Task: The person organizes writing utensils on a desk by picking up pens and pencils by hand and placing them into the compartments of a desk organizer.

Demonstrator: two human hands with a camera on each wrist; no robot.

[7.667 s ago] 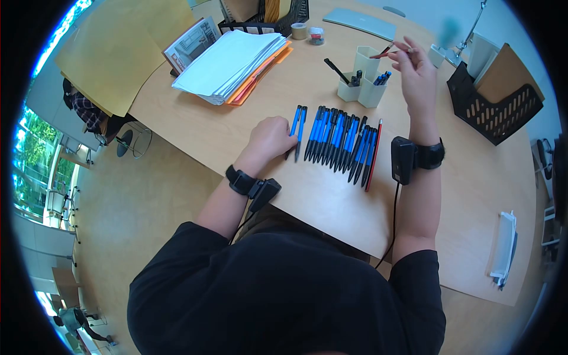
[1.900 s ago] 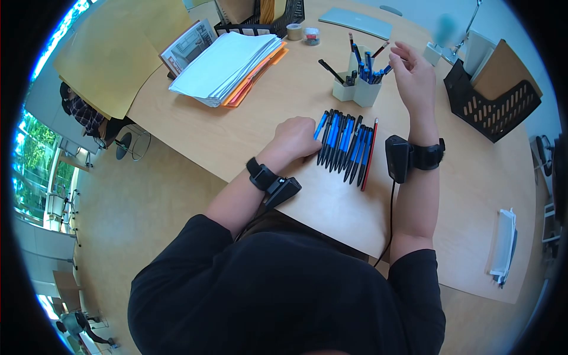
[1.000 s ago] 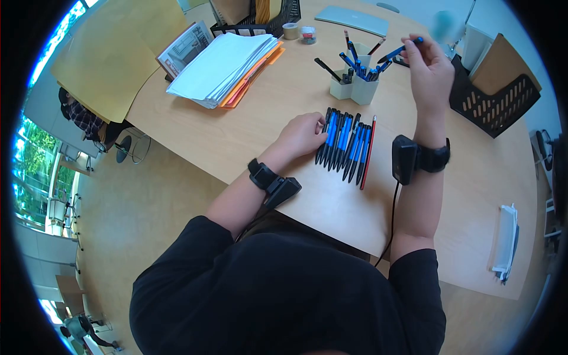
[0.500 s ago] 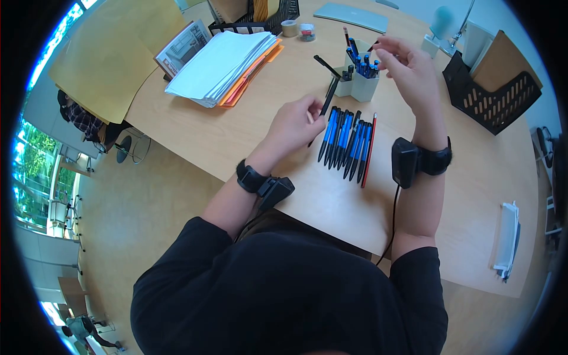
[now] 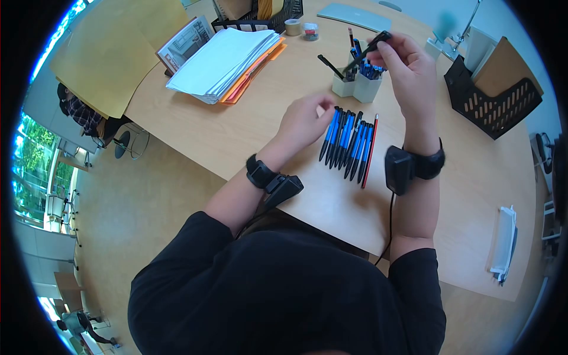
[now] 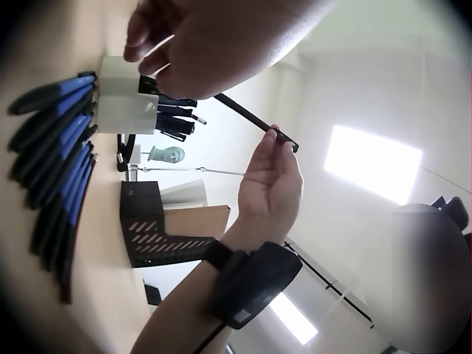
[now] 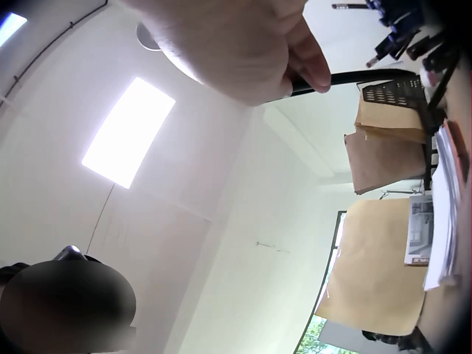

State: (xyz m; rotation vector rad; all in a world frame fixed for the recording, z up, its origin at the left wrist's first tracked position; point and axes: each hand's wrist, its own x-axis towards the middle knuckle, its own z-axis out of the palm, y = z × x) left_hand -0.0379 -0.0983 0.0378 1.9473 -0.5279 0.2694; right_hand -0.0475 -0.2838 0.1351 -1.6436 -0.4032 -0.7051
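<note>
Black pen (image 5: 365, 49) now passed from left hand (image 5: 303, 121), fingers loosely curled and empty, to right hand (image 5: 408, 65), pinched above pen holder (image 5: 357, 86); sorting continues.

The person wore a black short-sleeved shirt (image 5: 284, 290). A black strap with a boxy black camera (image 5: 283, 188) sat on each wrist; a thin black cable (image 5: 391, 219) ran from the right one (image 5: 397, 169).

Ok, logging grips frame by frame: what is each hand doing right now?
Left hand: holds nothing, fingers loosely curled above the row of pens.
Right hand: pinches a black pen over the pen holder.
</note>
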